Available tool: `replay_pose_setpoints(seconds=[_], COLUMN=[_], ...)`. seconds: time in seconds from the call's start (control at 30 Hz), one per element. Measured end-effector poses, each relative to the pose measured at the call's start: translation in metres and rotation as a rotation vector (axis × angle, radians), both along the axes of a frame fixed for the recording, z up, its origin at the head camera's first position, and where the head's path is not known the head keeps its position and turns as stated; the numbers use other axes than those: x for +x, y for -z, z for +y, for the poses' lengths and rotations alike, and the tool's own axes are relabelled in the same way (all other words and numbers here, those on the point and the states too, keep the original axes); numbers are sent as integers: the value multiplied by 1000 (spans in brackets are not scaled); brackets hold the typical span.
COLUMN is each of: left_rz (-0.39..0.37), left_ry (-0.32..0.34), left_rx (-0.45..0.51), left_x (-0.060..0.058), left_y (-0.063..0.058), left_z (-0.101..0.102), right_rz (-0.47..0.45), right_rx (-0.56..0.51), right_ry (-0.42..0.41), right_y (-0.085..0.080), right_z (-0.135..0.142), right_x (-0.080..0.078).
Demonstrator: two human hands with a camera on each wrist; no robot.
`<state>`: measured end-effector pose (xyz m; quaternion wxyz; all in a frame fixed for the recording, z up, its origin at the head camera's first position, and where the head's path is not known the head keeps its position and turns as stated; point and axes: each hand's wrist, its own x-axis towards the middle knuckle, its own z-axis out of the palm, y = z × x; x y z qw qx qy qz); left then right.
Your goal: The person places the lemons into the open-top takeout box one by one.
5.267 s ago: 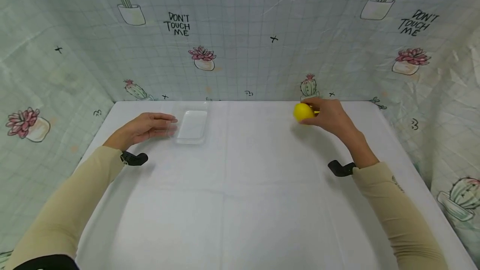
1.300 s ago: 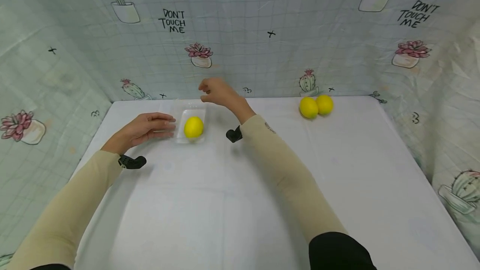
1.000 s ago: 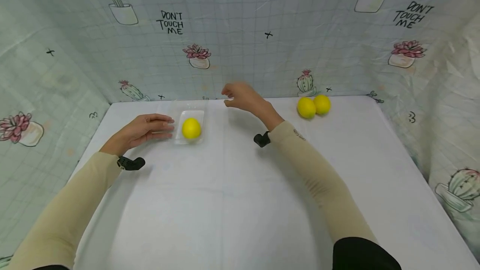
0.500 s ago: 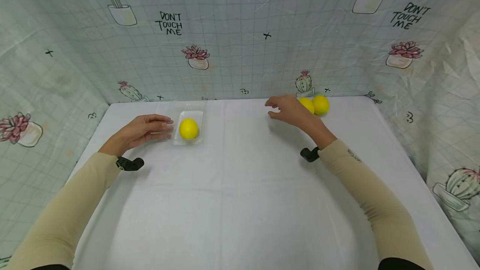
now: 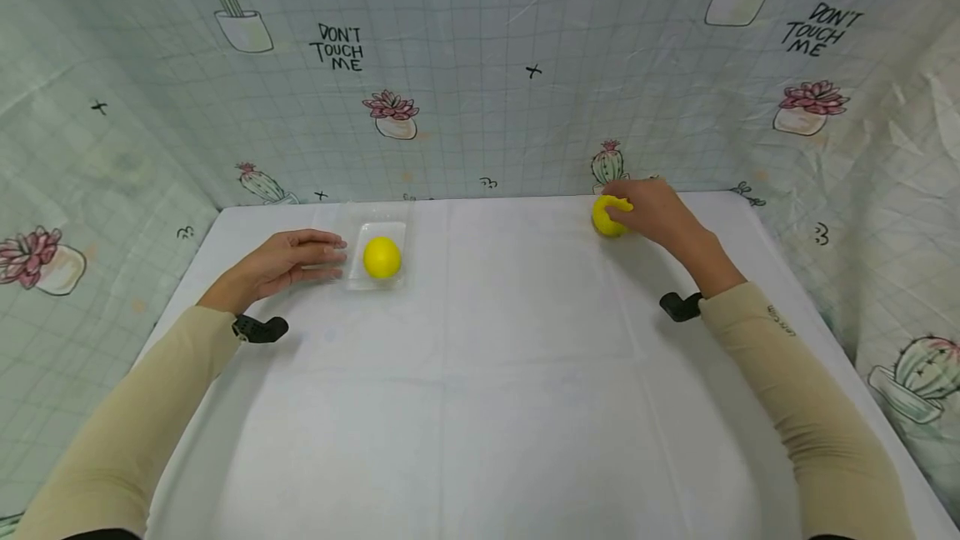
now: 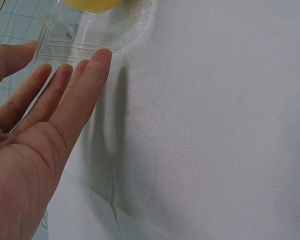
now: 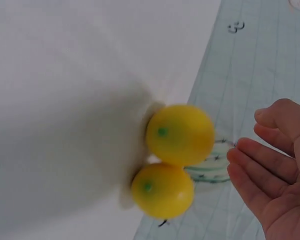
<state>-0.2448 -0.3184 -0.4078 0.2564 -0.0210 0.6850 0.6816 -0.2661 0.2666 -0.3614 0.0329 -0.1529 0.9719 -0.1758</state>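
Observation:
A clear plastic tray (image 5: 382,283) rests on the white table at the left, with one yellow lemon (image 5: 382,257) lying in it. My left hand (image 5: 288,263) lies beside the tray, fingers extended and fingertips right at its side wall in the left wrist view. At the back right, two more lemons sit against each other; the upper lemon (image 7: 180,135) and the lower lemon (image 7: 162,190) both show a green tip. My right hand (image 5: 656,211) reaches over this pair, thumb and fingers spread around the nearer lemon (image 5: 609,222). A gap shows between fingers and lemons in the right wrist view.
The white cloth-covered table (image 5: 450,407) ends at a patterned curtain (image 5: 480,65) just behind the lemons and tray. Side curtains hang at the left and right. Each wrist carries a black camera mount, such as the right mount (image 5: 680,307).
Since the earlier frames, a lemon has come to lie in the tray. My right hand has moved from beside the tray rightward to the lemon pair. My left hand stays by the tray.

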Motion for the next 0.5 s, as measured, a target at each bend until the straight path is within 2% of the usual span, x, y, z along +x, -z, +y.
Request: replay_pose_setpoints(seconds=[0.2, 0.5], left_rz=[-2, 3], left_ry=[24, 23], left_rx=[15, -25], left_x=[1, 2], left_y=[1, 0], left_z=[-2, 0], right_rz=[-50, -83], right_rx=[36, 87], right_ry=[46, 25], right_y=[1, 7], right_z=[17, 24], right_x=[-4, -12])
